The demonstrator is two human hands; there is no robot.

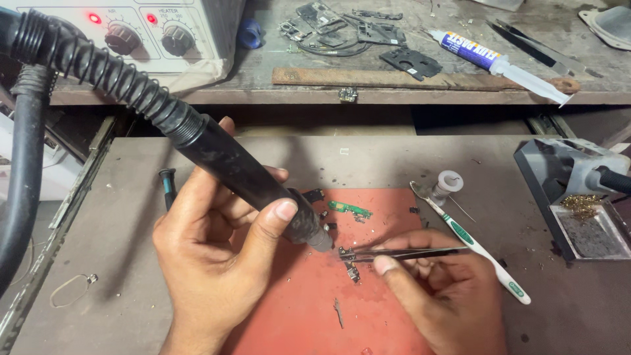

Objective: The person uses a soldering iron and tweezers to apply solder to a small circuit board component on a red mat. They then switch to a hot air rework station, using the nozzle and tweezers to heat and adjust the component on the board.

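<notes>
My left hand (217,256) grips a black hot-air wand (243,174) whose ribbed hose runs up to the top left. Its metal nozzle (320,240) points down and right at a small metal part (346,254) on the red mat (309,309). My right hand (437,292) pinches dark tweezers (401,252), and their tips hold that small part just beyond the nozzle. A small green circuit strip (350,209) lies on the mat behind the nozzle.
A white-and-green toothbrush (476,246) and a solder spool (450,182) lie right of the mat. A soldering stand with brass wool (578,207) sits at far right. The hot-air station (141,36), phone parts (342,29), a syringe tube (490,60) and tweezers (532,45) are on the rear shelf.
</notes>
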